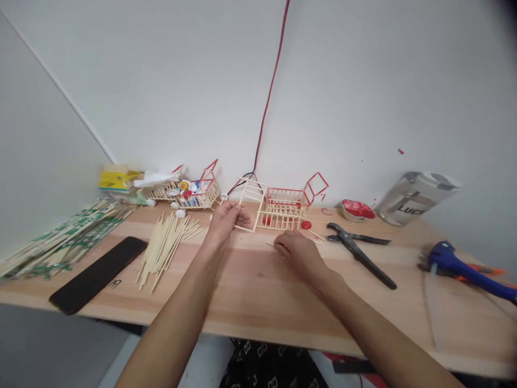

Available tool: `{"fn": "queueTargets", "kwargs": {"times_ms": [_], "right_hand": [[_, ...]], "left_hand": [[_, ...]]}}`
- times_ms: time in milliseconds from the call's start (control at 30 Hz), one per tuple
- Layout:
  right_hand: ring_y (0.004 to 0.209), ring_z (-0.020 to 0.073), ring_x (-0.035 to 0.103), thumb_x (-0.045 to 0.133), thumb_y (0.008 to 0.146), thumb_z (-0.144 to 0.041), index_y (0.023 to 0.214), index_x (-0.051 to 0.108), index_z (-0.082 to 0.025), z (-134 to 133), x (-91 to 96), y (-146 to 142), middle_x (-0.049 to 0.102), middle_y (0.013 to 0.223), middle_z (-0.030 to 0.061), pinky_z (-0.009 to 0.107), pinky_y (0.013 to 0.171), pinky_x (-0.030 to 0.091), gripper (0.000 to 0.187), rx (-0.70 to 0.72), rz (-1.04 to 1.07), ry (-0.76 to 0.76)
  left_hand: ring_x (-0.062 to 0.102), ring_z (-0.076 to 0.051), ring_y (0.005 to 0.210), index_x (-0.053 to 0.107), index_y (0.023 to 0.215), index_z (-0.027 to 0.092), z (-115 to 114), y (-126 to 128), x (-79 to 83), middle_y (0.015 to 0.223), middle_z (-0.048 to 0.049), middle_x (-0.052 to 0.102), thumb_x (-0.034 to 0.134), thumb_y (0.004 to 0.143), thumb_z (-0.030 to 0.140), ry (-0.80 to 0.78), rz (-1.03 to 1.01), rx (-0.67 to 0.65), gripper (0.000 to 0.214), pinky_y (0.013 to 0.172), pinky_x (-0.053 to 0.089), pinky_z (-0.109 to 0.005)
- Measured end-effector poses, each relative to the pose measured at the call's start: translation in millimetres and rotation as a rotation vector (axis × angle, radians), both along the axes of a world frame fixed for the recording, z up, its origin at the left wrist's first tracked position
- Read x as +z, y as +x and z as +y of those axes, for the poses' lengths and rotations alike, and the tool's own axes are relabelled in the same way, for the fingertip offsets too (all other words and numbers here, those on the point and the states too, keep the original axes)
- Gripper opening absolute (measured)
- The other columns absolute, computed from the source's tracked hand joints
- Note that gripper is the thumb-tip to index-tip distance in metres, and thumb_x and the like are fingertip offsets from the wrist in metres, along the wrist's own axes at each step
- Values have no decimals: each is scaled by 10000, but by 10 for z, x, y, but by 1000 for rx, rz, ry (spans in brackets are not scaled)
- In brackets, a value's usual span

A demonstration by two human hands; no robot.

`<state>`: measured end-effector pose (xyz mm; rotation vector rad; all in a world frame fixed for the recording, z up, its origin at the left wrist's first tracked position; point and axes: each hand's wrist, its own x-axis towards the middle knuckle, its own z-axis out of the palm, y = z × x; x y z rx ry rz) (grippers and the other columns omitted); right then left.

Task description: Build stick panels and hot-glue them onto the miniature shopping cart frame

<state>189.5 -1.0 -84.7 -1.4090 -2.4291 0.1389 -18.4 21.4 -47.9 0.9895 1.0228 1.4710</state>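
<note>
My left hand (226,220) is closed on a small ladder-like frame of thin wooden sticks (259,210), held tilted above the table. To its right, my right hand (299,252) pinches a short wooden stick (270,244) close to the tabletop; the fingers hide most of it. Just behind my hands stands a miniature stick cart (285,221) with a red-painted rim, handle and round red wheels. A loose pile of bare sticks (165,248) lies left of my left forearm.
Finished-looking carts (197,200) with bottle caps stand back left. Packaged sticks (68,237) and a black slab (99,274) lie left. At right are pliers (359,253), a red-paint dish (357,210), a tilted can-like container (416,199) and a blue glue gun (464,269).
</note>
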Motion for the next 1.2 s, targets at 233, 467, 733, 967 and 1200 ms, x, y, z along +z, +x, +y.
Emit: {"fn": "queueTargets", "kwargs": {"times_ms": [233,467,733,967,1200], "right_hand": [[860,184,605,508,900,-256,875,678,-193,111,152,279,693,906,69,283,767,413,183,-43,370,175],[565,131,478,472,886,-459,603,568,-185,102,266,351,529,553,6,263,574,333,406,-200,549,10],[628,121,529,619,753,-574,925,700,-171,110,204,305,652,802,50,237,517,349,446,-31,868,-484],[632,132,596,689,704,-529,804,675,-160,47,134,168,697,780,69,230,518,371,383,37,847,-652],[591,128,597,666,746,-517,752,645,-161,43,124,204,700,708,59,233,524,390,357,15,879,-554]], "left_hand": [[605,-113,487,576,824,129,-5,13,0,556,0,645,637,728,227,12,-4,-18,149,521,474,-207],[603,-112,505,573,845,124,-18,34,9,573,-3,645,644,725,226,9,-22,-64,172,527,476,-205],[588,-106,528,576,853,125,-8,229,-156,629,-21,669,679,726,339,37,-26,-247,269,553,462,-213],[575,-104,582,578,860,130,-87,410,-200,666,-23,676,651,776,349,131,7,-204,245,620,444,-221],[575,-117,675,618,966,132,-122,469,-209,782,-43,663,528,873,425,208,143,-167,321,667,448,-239]]}}
